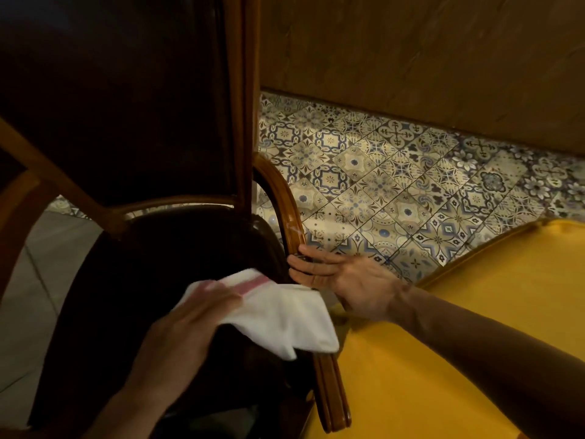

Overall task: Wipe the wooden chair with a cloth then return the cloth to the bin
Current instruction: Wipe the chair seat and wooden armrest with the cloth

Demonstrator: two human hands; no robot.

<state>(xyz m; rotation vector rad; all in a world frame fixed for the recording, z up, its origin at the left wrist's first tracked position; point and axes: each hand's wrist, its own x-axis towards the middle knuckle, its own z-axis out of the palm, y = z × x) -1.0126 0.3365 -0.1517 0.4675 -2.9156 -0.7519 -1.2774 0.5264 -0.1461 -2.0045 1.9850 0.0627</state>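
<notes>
The wooden chair (278, 191) fills the left half of the head view, with a dark padded back, a dark seat and a curved glossy brown armrest. My left hand (180, 331) presses a white cloth (285, 318) with a pink stripe onto the seat's right edge, next to the armrest. My right hand (345, 280) grips the armrest just above the cloth, fingers wrapped around the wood. No bin is in view.
A yellow tabletop (474, 312) with a wooden rim lies close on the right, almost touching the armrest. Patterned floor tiles (395, 172) stretch behind it up to a brown wall (411, 52). Plain grey floor (31, 280) shows on the left.
</notes>
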